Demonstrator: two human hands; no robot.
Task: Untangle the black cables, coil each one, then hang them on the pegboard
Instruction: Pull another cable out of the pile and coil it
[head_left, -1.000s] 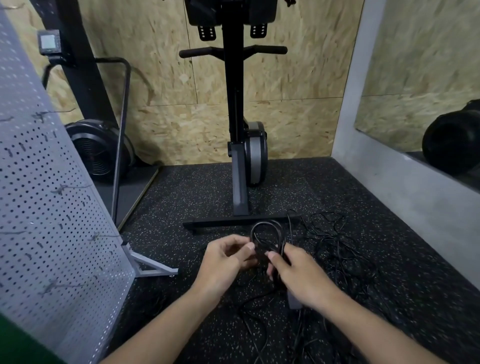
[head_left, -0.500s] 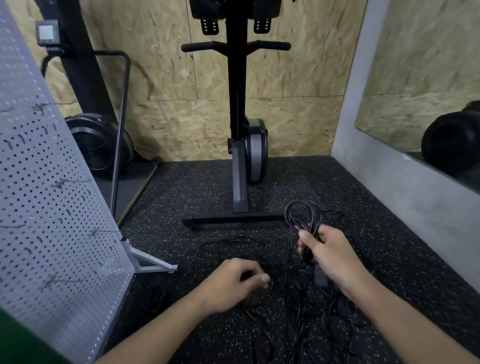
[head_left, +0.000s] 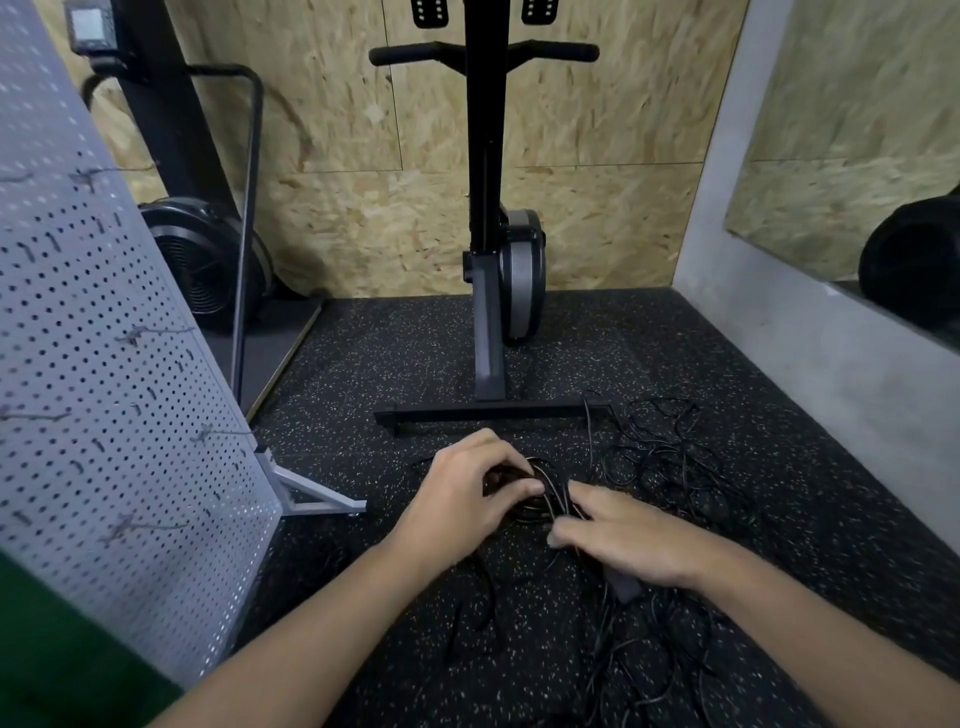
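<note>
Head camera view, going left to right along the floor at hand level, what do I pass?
pegboard → white foot of its stand → left hand → coiled cable → right hand → grey wall. The loose cable tangle overlaps the right hand, so it is left out.

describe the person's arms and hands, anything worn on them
The left forearm and right forearm are bare, with no sleeves or cuffs in view. The left hand and right hand wear no gloves, and no rings, watch or bands show. Dark green cloth fills the lower left corner, possibly clothing.
</note>
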